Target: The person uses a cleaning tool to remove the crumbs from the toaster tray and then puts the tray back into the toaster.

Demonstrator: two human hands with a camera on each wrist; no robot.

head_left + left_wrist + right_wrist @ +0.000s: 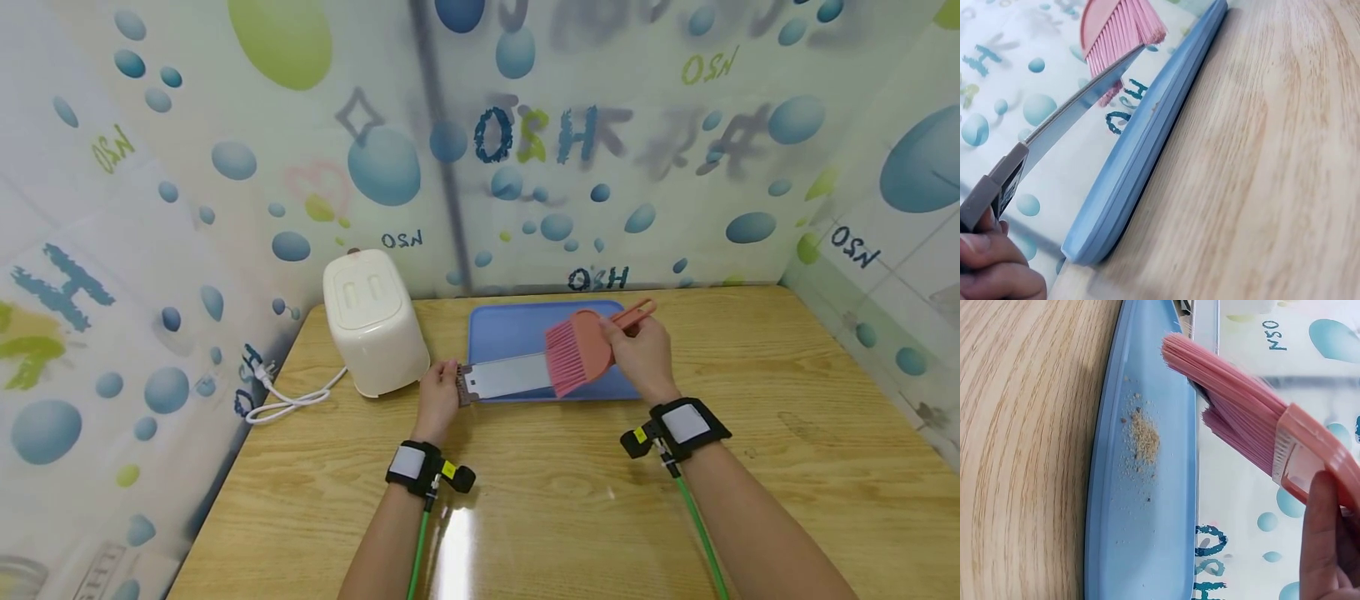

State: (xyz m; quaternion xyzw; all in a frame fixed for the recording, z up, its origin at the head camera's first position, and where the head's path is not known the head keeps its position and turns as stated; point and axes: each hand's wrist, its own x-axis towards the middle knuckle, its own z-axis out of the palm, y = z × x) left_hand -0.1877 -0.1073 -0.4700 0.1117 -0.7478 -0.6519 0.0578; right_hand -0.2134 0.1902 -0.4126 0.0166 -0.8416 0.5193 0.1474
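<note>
My left hand [438,397] grips the grey end piece of a long, flat metal crumb tray [508,376], held above a blue tray [501,330]. A pink brush [595,346] is held by its handle in my right hand [643,360]. Its bristles [1124,39] lie across the far end of the crumb tray. In the right wrist view, a small heap of brown crumbs [1144,439] lies in the blue tray under the brush, with finer specks scattered around.
A cream toaster [378,333] stands on the wooden table [540,492] just left of the blue tray. Its white cord and plug [288,405] lie toward the table's left edge. A patterned wall covering [517,225] rises right behind the table.
</note>
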